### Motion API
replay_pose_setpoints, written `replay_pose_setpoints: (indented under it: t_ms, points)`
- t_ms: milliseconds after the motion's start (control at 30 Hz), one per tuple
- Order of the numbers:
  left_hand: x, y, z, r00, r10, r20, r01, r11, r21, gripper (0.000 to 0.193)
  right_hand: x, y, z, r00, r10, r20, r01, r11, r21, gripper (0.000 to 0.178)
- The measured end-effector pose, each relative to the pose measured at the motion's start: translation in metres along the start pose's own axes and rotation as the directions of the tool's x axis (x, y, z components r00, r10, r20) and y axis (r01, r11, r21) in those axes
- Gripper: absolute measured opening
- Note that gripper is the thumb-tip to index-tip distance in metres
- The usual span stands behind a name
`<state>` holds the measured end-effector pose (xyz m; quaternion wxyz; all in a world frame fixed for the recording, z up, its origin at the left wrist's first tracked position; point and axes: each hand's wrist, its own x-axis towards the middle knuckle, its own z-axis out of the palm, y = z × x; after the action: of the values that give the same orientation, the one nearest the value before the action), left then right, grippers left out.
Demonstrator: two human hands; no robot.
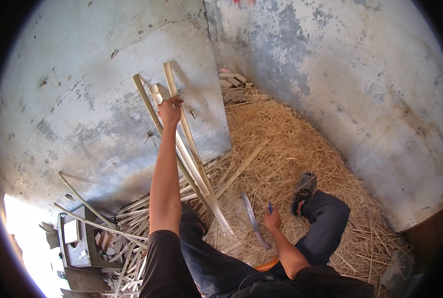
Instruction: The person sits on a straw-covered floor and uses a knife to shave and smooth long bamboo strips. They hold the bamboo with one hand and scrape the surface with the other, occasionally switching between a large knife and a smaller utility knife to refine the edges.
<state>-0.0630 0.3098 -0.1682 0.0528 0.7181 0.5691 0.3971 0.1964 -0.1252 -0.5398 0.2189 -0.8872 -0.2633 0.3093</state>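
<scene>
My left hand (170, 111) is raised in front of the left wall, its fingers closed on the upper part of a pale split bamboo strip (195, 171). The strip slopes down toward my legs. On either side, two more bamboo strips lean against the wall: a darker one (144, 95) on the left and another (170, 79) on the right. Low over the shavings, my right hand (273, 219) is closed around a slim blue pen (270, 205). Beside it, a long curved blade with a handle (252, 218) lies on the shavings.
A deep pile of bamboo shavings (281, 134) covers the floor up to the right wall. Loose strips (132, 213) lie along the left wall, near a grey box-like unit (77, 246). Bricks (231, 78) are stacked in the corner. Something orange (267, 263) shows under my legs.
</scene>
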Motion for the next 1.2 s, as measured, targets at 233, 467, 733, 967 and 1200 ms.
replay_pose_setpoints:
  t_ms: [233,467,733,967,1200]
  points:
    - [-0.015,0.04,-0.004,0.981,0.191,0.005,-0.153,0.801,-0.578,0.013,-0.006,-0.011,-0.002,0.989,-0.059,-0.136,0.079,0.985,0.151,0.042]
    - [-0.034,0.161,-0.09,0.908,0.419,-0.031,-0.312,0.624,-0.716,0.018,-0.003,-0.084,-0.042,0.903,-0.306,-0.302,0.43,0.649,0.628,0.046]
    - [-0.05,0.228,-0.229,0.903,0.331,-0.275,-0.408,0.462,-0.787,0.016,-0.064,-0.193,-0.136,0.711,-0.634,-0.304,0.64,0.404,0.653,0.058]
    - [-0.071,0.219,-0.301,0.922,0.148,-0.358,-0.384,0.476,-0.791,0.015,-0.091,-0.21,-0.218,0.473,-0.634,-0.612,0.871,0.441,0.216,0.046]
    - [-0.083,0.196,-0.324,0.922,0.109,-0.373,-0.379,0.459,-0.804,0.018,-0.116,-0.197,-0.25,0.614,-0.765,-0.195,0.757,0.499,0.422,0.035]
